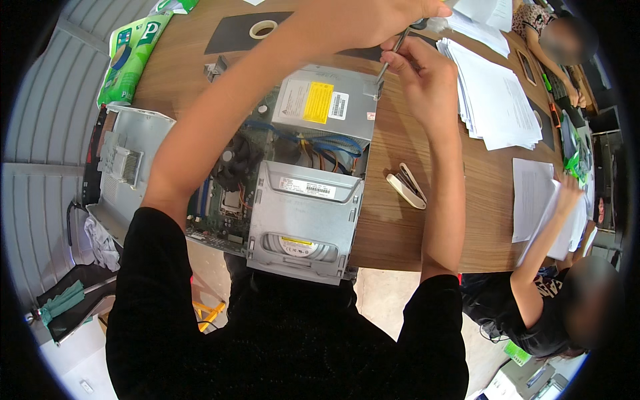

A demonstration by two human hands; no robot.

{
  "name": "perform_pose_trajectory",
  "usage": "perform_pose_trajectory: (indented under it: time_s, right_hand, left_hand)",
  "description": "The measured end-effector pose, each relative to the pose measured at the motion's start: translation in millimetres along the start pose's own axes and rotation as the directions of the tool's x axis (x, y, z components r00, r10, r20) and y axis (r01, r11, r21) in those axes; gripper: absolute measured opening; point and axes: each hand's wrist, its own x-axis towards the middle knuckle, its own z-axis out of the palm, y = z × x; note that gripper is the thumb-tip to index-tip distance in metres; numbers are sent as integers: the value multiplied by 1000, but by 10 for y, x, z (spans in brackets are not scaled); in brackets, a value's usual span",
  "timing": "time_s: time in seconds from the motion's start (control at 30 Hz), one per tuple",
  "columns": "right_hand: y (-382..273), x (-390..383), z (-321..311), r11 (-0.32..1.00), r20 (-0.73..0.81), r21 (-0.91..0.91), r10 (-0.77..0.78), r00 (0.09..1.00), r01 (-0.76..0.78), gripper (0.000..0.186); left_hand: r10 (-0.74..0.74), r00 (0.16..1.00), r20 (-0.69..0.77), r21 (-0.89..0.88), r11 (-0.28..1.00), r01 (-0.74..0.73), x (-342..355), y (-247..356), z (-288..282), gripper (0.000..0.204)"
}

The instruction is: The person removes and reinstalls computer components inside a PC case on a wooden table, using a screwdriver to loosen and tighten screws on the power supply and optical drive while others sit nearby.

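Note:
An open computer case lies on the table in front of me, its metal power supply point(358, 90) at the far right corner. My left hand point(363, 23) reaches across and is closed round the handle end of a screwdriver point(399, 44). The fingers of my right hand point(423, 73) pinch its shaft lower down. Tilted, the tool points down at the power supply's far right corner; whether its tip touches a screw cannot be made out. Nearer me are the drive cage point(300, 217), a black cooling fan point(235, 167) and the motherboard point(217, 217), partly hidden by my left arm.
A cream stapler point(407, 188) lies right of the case, beside my right forearm. Farther right are a paper stack point(490, 97) and two people handling things. A tape roll point(263, 29) sits on a dark mat beyond; a green bag point(133, 57) stands far left.

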Motion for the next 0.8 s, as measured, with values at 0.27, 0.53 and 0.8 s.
perform_pose_trajectory:
  time_s: [0.27,0.53,0.8]
  right_hand:
    - [28,16,-54,999,82,-37,3,997,0,13]
    - [105,-7,-169,997,182,71,18,983,-32,13]
    - [-107,-7,-61,992,219,-1,125,968,-128,15]
  left_hand:
    - [199,979,-31,336,925,-178,90,5,-93,35]
    - [394,903,169,-74,919,-387,219,-3,-100,33]
    - [212,955,-208,551,832,-65,-2,315,36,56]
